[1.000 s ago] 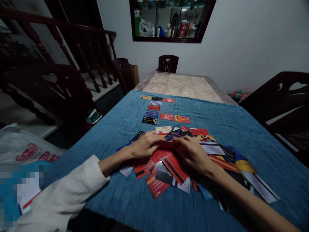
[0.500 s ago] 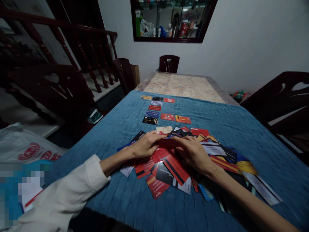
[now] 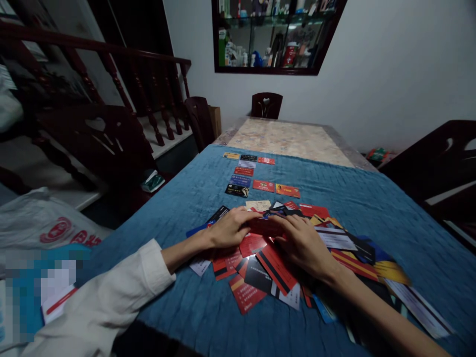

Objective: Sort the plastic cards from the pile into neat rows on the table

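Note:
Between my hands a dark red card [image 3: 265, 227] is tilted up on edge, over a heap of plastic cards. My left hand [image 3: 231, 228] grips its left end, thumb below and fingers along the top. At its right end, my right hand [image 3: 300, 242] has its fingers closed on the card. Red cards [image 3: 278, 267], a grey card [image 3: 258, 275] and a white striped card [image 3: 336, 238] lie loose in the heap around them. Beyond the heap, a black card [image 3: 237, 191], a red card [image 3: 264, 186] and an orange card [image 3: 287, 191] form a row.
Farther off lie a blue card [image 3: 240, 180], another red card [image 3: 244, 171] and several more in line. A blue cloth [image 3: 178, 198] covers this part of the table. Dark wooden chairs [image 3: 267, 105] stand around it. A white plastic bag [image 3: 33, 223] is at the left.
The view has shifted, so everything appears slightly lower and farther right. Both hands keep the same hold on the red card.

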Demonstrator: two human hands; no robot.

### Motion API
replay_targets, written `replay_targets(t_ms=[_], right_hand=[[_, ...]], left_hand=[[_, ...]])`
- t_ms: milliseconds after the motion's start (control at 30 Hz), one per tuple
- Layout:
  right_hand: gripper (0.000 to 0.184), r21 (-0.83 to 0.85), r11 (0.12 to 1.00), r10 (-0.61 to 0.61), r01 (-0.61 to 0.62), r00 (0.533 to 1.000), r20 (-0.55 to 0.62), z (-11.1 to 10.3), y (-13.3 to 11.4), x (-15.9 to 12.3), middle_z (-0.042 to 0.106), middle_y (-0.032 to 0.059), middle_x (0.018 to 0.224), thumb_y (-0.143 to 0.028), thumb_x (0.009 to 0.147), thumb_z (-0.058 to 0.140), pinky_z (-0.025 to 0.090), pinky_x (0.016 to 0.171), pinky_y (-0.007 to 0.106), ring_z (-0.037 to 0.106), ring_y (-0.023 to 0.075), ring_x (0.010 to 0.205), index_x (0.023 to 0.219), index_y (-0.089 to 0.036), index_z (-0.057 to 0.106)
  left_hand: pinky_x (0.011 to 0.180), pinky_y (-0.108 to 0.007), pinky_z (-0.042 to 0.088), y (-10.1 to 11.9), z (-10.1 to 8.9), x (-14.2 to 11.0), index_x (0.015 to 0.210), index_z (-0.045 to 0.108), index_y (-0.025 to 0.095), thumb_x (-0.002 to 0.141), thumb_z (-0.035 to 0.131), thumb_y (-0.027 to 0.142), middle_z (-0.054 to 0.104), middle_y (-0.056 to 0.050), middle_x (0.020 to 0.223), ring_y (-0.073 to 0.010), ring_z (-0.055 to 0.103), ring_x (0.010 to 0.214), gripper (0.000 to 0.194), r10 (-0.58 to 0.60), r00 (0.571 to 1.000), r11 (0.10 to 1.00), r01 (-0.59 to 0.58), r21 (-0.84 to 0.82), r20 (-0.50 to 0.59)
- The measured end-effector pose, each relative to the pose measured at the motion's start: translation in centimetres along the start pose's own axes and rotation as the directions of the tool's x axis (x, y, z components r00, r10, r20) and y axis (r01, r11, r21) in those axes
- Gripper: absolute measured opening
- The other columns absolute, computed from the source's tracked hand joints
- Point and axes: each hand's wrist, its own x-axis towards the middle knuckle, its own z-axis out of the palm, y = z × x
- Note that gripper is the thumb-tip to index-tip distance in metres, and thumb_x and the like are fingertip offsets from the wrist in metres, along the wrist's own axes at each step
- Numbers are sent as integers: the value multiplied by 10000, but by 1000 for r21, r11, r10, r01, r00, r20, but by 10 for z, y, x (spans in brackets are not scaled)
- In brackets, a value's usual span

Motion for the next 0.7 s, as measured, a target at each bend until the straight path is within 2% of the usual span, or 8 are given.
replay_targets(t_ms=[133, 267, 433, 600, 700], right_hand=[[482, -42, 999, -23, 21, 999, -40, -2, -2, 2, 659, 114, 1087, -156, 879, 574, 445, 815, 382, 584, 259, 976, 1355, -194, 512], [489, -111, 993, -47, 35, 993, -107, -3, -3, 3, 642, 132, 1134, -165, 894, 546, 441, 842, 395, 578, 266, 1013, 1379, -179, 491], [447, -201, 979, -61, 35, 990, -127, -3, 0, 4, 639, 137, 1124, -192, 915, 524, 430, 863, 420, 563, 275, 1015, 1362, -183, 526], [405, -216, 976, -63, 22, 980, -189, -7, 6, 8, 593, 154, 1180, -284, 932, 552, 443, 847, 415, 538, 289, 1041, 1325, -190, 539], [433, -209, 978, -49, 10, 982, -185, -10, 9, 14, 571, 164, 1174, -298, 923, 565, 449, 833, 414, 523, 294, 1019, 1336, -175, 529]], left_hand=[[994, -369, 491, 0, -3, 1, 1255, 632, 168, 828, 565, 58, 693, -94, 1177, -212, 621, 1087, 446, -39, 999, 999, 38, -38, -30], [979, -349, 495, 1, -6, 5, 1239, 645, 195, 815, 584, 52, 707, -62, 1150, -197, 639, 1063, 452, -76, 996, 995, 72, -65, -53], [964, -354, 500, 2, -8, 11, 1221, 643, 200, 800, 584, 46, 705, -56, 1177, -205, 641, 1073, 452, -88, 995, 994, 84, -75, -51], [952, -366, 504, 1, -11, 15, 1293, 582, 172, 808, 566, 56, 680, -82, 1211, -210, 630, 1058, 498, -62, 996, 998, 60, -25, -60], [946, -381, 506, -3, -14, 18, 1331, 541, 137, 843, 572, 104, 669, -108, 1174, -220, 615, 1030, 491, -40, 996, 998, 44, 40, -80]])
